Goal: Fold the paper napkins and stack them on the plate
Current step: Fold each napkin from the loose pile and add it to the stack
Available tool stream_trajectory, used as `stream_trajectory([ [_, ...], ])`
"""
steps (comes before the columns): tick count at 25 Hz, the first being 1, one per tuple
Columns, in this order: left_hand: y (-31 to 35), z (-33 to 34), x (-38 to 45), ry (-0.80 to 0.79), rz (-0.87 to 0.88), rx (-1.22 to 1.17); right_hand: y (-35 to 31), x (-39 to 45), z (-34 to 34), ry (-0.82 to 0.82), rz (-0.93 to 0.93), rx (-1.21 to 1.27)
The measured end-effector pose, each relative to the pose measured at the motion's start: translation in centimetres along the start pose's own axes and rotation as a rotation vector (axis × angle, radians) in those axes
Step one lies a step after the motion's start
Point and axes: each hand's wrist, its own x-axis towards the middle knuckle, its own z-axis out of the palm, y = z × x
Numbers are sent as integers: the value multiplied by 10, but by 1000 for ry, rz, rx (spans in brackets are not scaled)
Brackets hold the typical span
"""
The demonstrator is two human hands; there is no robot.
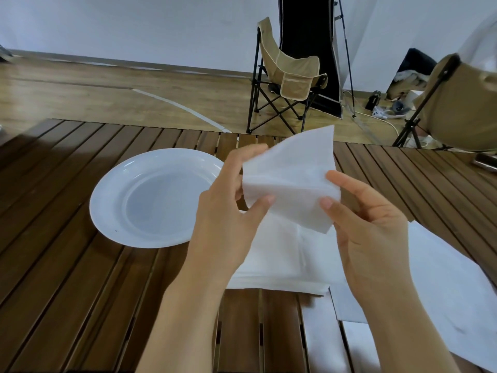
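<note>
Folded napkin [290, 181]: held above the desk [67, 265] centre, left hand [228, 211] and right hand [368, 224] each in a pinching grip at its lower corners. Plate [150, 197]: left, apparently bare. Flat napkins [295, 259]: beneath, toward the right edge.

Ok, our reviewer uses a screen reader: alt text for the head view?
Both hands, left hand and right hand, hold a folded napkin above unfolded napkins on a slatted table; an empty white plate sits left.
</note>
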Motion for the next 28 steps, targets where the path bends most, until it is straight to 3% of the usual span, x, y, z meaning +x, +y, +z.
stream_trajectory([
  [6, 2, -2, 1, 148, 78, 48, -4, -3, 1, 66, -143, -247],
  [28, -5, -11, 3, 191, 102, -14, -2, -1, 3, 104, -252, -405],
])
